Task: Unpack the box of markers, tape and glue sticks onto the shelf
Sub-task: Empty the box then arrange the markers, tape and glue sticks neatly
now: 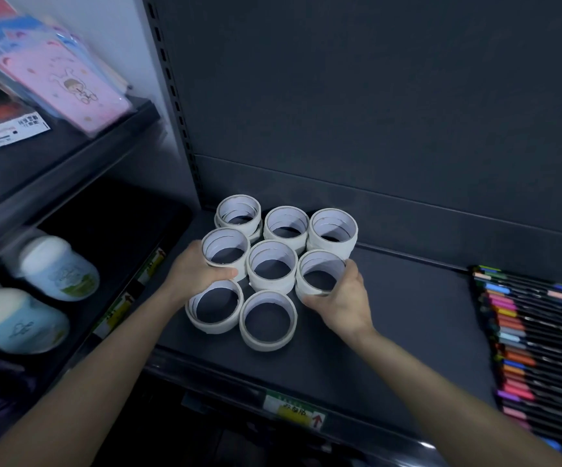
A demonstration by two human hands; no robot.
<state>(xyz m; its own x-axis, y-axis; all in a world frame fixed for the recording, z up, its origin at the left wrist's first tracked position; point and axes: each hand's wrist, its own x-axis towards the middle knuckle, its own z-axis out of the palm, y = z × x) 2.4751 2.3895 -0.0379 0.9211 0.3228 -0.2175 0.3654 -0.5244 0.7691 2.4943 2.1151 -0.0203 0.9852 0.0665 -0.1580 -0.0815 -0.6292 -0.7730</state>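
A dark shop shelving bay fills the view, its back panel point(374, 96) plain and the shelf point(407, 315) below it flat and dark. In the neighbouring bay to the left sit pale-lidded jars point(57, 267) and, a tier above them, pink notebooks point(81, 85). Along the shelf's right end lies a row of coloured markers point(535, 332), packed side by side.

Toward the left end stand eight stacks of white tape rolls point(273, 264), hollow cores up, set three, three and two from back to front and touching one another. The left grip point(202, 271) curls round the left stack point(225, 247) of the middle row, thumb across its near face. The right grip point(338, 305) wraps the right stack point(320, 274) of that row from its outer side. Each grip holds tape, with the centre stack between them.

The step looks like squaring up the block — best done by pressing both outer stacks inward evenly and low down, so the upper rolls do not slide off, keeping the rows parallel to the shelf's front edge. Neither glue sticks nor the box are in view.
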